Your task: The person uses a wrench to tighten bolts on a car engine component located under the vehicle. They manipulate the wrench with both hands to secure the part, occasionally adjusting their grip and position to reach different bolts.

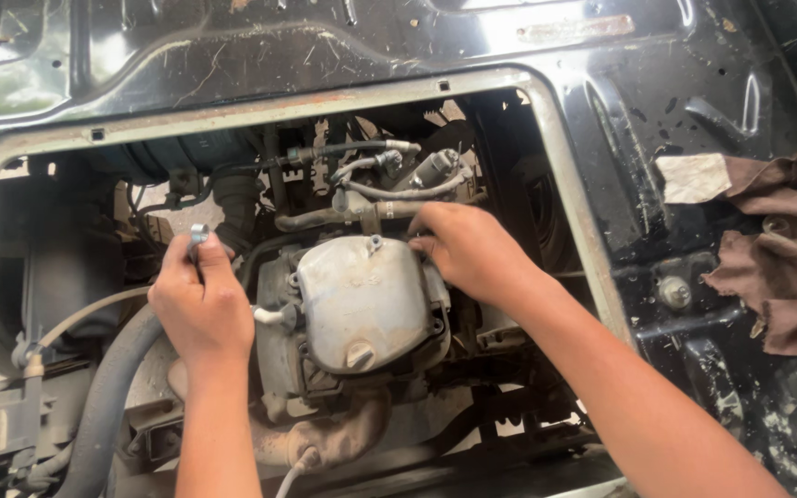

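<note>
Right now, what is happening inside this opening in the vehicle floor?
A person reaches with both hands into the engine bay. The left hand grips a small metal tool beside the engine. The right hand rests on the upper right edge of the grey valve cover. A brown rag lies on the black floor panel at right.

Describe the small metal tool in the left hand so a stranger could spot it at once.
Look into the big rectangular opening in the black metal floor, then left of the dusty grey engine cover. The left hand grips a slim shiny tool; only its bright silver tip shows above the fingers, unlike the dull hoses nearby.
</note>
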A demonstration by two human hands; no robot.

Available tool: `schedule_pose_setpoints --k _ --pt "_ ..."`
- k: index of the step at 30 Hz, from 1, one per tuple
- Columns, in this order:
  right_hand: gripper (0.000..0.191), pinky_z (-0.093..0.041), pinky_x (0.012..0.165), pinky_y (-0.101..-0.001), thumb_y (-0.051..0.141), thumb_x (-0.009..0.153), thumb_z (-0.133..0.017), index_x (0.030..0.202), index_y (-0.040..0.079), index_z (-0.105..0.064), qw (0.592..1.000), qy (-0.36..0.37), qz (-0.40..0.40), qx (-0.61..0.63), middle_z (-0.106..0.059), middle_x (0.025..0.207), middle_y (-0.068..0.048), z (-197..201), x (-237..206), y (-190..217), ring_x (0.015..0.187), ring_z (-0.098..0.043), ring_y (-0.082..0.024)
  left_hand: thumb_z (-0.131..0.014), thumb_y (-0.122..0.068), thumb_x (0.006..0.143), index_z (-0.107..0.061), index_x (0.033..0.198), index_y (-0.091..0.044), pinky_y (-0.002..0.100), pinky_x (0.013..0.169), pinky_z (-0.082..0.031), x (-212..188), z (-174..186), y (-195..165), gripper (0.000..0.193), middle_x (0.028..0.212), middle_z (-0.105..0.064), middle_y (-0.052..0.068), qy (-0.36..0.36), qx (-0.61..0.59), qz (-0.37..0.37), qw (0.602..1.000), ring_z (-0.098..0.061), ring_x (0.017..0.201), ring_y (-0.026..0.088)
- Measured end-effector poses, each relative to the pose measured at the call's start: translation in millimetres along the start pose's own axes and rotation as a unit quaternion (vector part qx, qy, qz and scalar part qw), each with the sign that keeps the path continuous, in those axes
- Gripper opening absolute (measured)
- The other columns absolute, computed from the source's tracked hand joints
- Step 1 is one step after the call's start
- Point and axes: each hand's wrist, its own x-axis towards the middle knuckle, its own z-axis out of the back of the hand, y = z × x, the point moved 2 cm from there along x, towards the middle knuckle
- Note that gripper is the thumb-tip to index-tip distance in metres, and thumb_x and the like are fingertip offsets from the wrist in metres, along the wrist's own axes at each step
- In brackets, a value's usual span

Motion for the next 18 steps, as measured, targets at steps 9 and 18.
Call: schedule_pose_setpoints --k 9,18 --pt "0.038 -0.056 0.071 -0.0451 0.038 0.093 -0.070 0.095 0.000 -0.064 0.984 0.030 -0.174 -0.031 -0.071 0.079 -0.019 -3 3 0 0.075 -0.072 -0.035 -0.054 -0.018 0.108 -0.063 0.089 0.001 0.038 0.062 -0.044 2 -1 1 0.029 0.070 -0.062 0.011 0.002 -0.022 0.023 1.000 -0.061 0.062 0.024" --pt "0.028 -0.053 0.070 -0.0496 0.029 0.098 -0.063 0.088 0.003 -0.064 0.989 -0.003 0.035 -0.144 -0.068 0.086 -0.016 -12 -7 -10 0.080 -0.066 -0.038 -0.053 -0.016 0.107 -0.062 0.088 0.002 0.039 0.062 -0.045 1 -1 -3 0.028 0.069 -0.063 0.014 0.009 -0.011 0.007 1.000 -0.062 0.060 0.026"
